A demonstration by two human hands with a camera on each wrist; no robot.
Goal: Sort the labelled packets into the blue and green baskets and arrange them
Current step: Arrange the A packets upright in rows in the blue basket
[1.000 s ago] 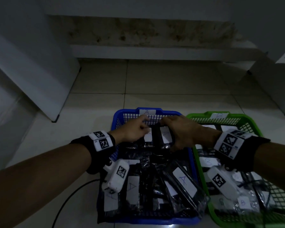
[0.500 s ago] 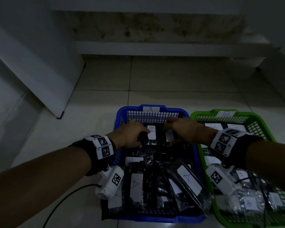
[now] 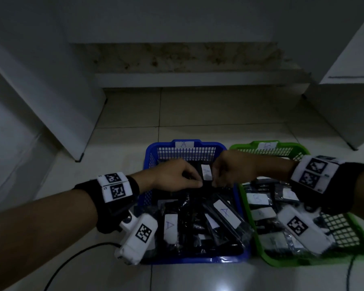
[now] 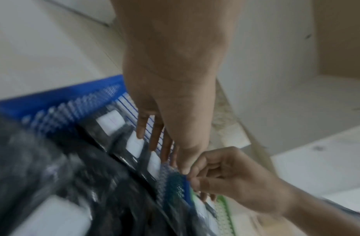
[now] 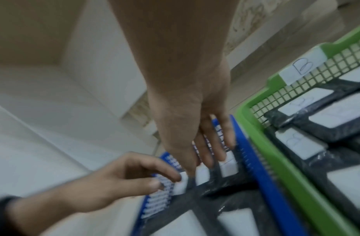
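The blue basket (image 3: 149,156), tagged A, holds several black packets with white A labels. To its right, the green basket (image 3: 303,150), tagged B, holds B-labelled packets (image 3: 256,199). Both hands meet at the blue basket's far end around one upright A packet (image 3: 206,173). My left hand (image 3: 195,181) pinches its left edge. My right hand (image 3: 215,179) curls on its right edge. In the right wrist view my right hand's fingers (image 5: 205,161) reach down onto a row of standing packets while the left hand (image 5: 171,178) pinches one. The left wrist view is blurred.
Both baskets sit on a pale tiled floor (image 3: 124,143). A black cable (image 3: 72,259) runs across the floor at the near left. A white panel (image 3: 51,101) leans at the left, a low step (image 3: 198,80) lies behind, and a white cabinet (image 3: 355,101) stands at the right.
Both hands have drawn closer together at the far end of the blue basket. Two labels showed between them earlier; now only one does.
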